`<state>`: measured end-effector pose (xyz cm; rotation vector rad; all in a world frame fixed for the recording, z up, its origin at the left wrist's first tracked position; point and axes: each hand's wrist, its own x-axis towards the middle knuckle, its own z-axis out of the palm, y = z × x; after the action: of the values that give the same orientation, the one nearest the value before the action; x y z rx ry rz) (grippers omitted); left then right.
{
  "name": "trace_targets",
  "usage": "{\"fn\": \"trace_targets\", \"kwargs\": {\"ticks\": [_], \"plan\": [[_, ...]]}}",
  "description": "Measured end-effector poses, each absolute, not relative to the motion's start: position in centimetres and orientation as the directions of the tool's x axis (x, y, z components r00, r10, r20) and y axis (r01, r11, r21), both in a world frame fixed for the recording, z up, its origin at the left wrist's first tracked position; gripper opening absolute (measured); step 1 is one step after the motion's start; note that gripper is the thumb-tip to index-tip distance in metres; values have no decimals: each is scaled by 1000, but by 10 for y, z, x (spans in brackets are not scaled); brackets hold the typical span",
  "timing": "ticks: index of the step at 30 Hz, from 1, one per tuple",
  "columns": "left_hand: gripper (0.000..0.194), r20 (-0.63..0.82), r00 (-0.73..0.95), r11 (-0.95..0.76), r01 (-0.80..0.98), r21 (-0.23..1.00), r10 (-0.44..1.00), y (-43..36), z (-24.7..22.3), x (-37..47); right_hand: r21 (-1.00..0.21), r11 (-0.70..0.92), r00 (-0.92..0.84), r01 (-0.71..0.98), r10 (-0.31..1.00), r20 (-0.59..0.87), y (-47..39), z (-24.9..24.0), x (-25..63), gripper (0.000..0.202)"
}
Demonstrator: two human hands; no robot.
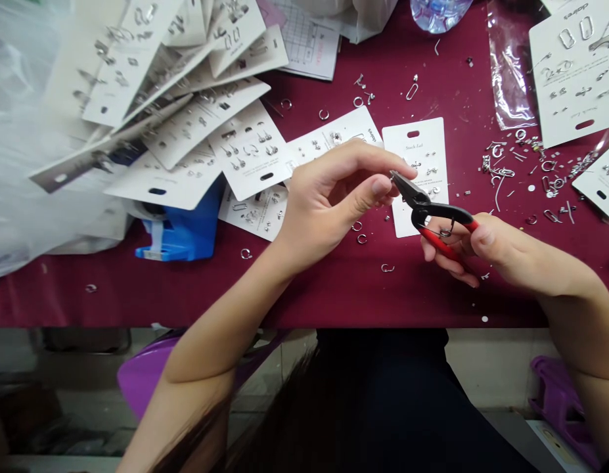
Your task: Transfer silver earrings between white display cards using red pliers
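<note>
My right hand (501, 253) is wrapped round a pair of pliers (445, 213) with red and black handles and narrow metal jaws. The jaw tips point left and meet the fingertips of my left hand (334, 197). That hand is closed in a pinch on a tiny metal piece at the jaw tips, too small to make out. Below and behind the pliers lies a white earring card (422, 144) with small studs on it. Another earring card (328, 138) is partly covered by my left hand. A few small hoop earrings (362, 239) rest just under my left fingers.
Many earring cards (186, 174) are heaped at the left, over a blue tape dispenser (190, 230). Loose metal bits (548, 167) are scattered at the right, near a clear plastic bag (511, 72) and more cards (575, 79). A clear bottle (439, 13) stands at the back.
</note>
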<state>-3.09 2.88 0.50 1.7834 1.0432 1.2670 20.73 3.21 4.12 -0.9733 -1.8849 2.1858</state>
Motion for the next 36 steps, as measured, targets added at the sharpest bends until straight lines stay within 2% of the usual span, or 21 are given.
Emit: {"fn": "trace_targets", "kwargs": {"ticks": [7,14,21,26,29,32,34,36], "plan": [[39,417,229,-469,267,842,880,31,4,-32,-913,-253,-789,319,462,-404,32,42,207,68],[46,330,248,-390,254,885,911,31,6,-31,-910,-268,-793,317,451,-409,32,41,209,69],[37,374,263,-429,194,882,889,32,4,-32,-918,-246,-801,310,453,-392,32,41,209,68],[44,366,265,-430,252,867,892,31,4,-33,-908,-260,-793,329,446,-415,32,45,206,68],[41,429,285,-499,258,827,857,30,1,-30,-900,-289,-801,327,420,-426,31,44,207,66],[33,557,311,-620,160,768,770,31,-4,-26,-905,-286,-811,313,416,-412,29,42,207,62],[43,542,350,-618,157,771,765,30,-7,-24,-914,-262,-820,309,413,-395,29,42,207,59],[54,453,389,-555,203,807,802,30,-9,-25,-925,-236,-836,298,403,-372,30,43,206,59]]}}
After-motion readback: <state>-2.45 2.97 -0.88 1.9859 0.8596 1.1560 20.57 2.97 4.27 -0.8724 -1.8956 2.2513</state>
